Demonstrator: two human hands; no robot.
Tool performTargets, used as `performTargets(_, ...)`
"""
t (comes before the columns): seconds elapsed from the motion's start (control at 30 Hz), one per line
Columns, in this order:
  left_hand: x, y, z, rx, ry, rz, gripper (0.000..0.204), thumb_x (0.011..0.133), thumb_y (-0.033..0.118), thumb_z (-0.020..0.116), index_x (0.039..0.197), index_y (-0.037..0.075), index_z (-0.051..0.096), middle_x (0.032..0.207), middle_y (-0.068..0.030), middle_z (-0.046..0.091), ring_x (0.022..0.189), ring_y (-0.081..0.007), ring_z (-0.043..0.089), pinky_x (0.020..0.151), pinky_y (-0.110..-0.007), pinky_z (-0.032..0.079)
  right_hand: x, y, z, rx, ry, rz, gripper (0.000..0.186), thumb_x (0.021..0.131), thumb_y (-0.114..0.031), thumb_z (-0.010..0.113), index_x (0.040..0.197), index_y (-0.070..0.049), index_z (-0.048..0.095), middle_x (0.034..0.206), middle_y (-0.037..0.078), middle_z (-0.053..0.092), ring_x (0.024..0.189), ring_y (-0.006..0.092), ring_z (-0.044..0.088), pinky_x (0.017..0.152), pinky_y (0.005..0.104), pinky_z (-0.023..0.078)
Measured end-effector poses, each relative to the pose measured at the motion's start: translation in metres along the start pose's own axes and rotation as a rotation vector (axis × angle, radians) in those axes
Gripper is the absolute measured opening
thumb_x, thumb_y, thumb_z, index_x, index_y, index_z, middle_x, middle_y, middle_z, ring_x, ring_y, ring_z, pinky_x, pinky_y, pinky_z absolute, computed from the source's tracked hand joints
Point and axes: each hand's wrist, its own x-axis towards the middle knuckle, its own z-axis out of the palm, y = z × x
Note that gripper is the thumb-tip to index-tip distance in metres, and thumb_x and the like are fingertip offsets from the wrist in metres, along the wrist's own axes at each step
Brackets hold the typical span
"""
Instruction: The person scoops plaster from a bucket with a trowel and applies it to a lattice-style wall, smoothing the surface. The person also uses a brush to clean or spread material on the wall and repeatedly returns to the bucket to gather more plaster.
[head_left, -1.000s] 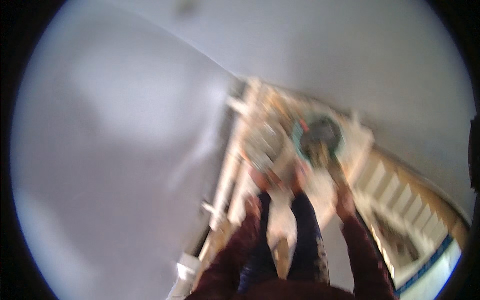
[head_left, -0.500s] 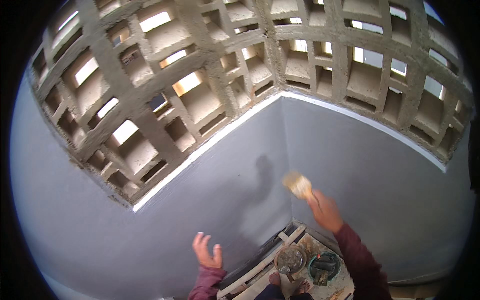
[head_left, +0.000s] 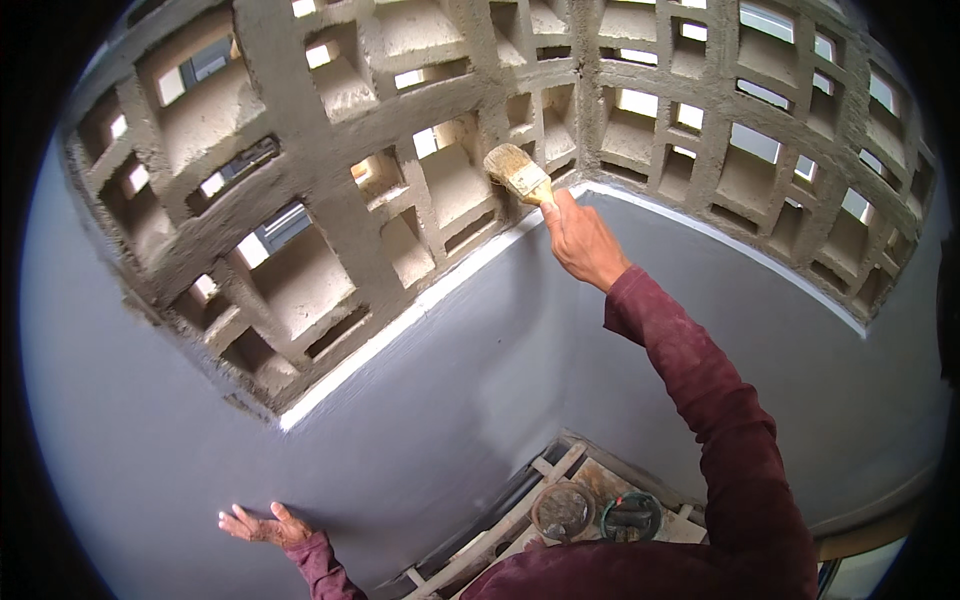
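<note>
My right hand [head_left: 583, 238] is closed round the handle of a wide paintbrush [head_left: 520, 173]. Its pale bristles are up at the lower part of the concrete lattice wall [head_left: 340, 215], just above the white ledge [head_left: 432, 296]; whether they touch the concrete I cannot tell. Low on the left, my left hand [head_left: 266, 524] has its fingers spread and holds nothing. It is against or close to the smooth grey wall [head_left: 400, 440]; contact is not certain.
Below is a plank platform [head_left: 592, 480] carrying a round pan [head_left: 563, 510] and a dark green-rimmed bucket [head_left: 631, 518] with dark things in it. The two grey walls meet in a corner beneath the lattice. My right sleeve hides part of the right wall.
My right hand has raised the paintbrush up and left, from in front of the grey corner to the lattice. My left hand has moved left and slightly down. My view has shifted too.
</note>
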Motion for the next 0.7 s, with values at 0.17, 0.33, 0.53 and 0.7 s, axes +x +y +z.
performTargets(0.17,-0.005,-0.002,0.024,-0.103,0.227,0.047,0.066,0.093,0.050,0.044,0.135,0.000,0.037,0.145,-0.0201,0.028,0.136,-0.0363,0.022,0.110,-0.052,0.020,0.007,-0.017,-0.014,-0.220,-0.164,0.034,0.033,0.099,-0.029,0.036,0.091,0.003,0.043,0.064,0.028,0.054,0.063,0.0469,0.052,0.060,0.0522,0.040)
performTargets(0.33,-0.010,0.001,0.020,-0.056,0.154,0.006,0.071,0.091,0.046,0.045,0.139,-0.004,0.027,0.146,-0.0239,0.020,0.138,-0.0393,0.016,0.107,-0.053,0.028,0.027,-0.024,-0.034,-0.358,-0.328,-0.052,0.036,0.099,-0.028,0.037,0.088,0.004,0.048,0.070,0.027,0.056,0.070,0.0452,0.054,0.065,0.0502,0.042)
performTargets(0.53,-0.003,-0.001,0.024,0.085,0.127,0.040,0.074,0.091,0.056,0.041,0.137,-0.001,0.032,0.146,-0.0211,0.024,0.139,-0.0377,0.016,0.110,-0.054,0.017,0.036,-0.018,-0.041,-0.388,-0.325,-0.089,0.041,0.098,-0.029,0.036,0.088,0.007,0.055,0.076,0.026,0.061,0.072,0.0432,0.060,0.068,0.0500,0.047)
performTargets(0.7,-0.010,-0.004,0.022,0.112,0.121,-0.087,0.077,0.089,0.065,0.033,0.137,0.005,0.036,0.147,-0.0172,0.028,0.139,-0.0361,0.016,0.111,-0.054,0.011,0.021,-0.011,-0.072,-0.260,-0.118,-0.112,0.040,0.098,-0.029,0.035,0.090,0.004,0.055,0.079,0.026,0.061,0.076,0.0449,0.057,0.070,0.0521,0.043)
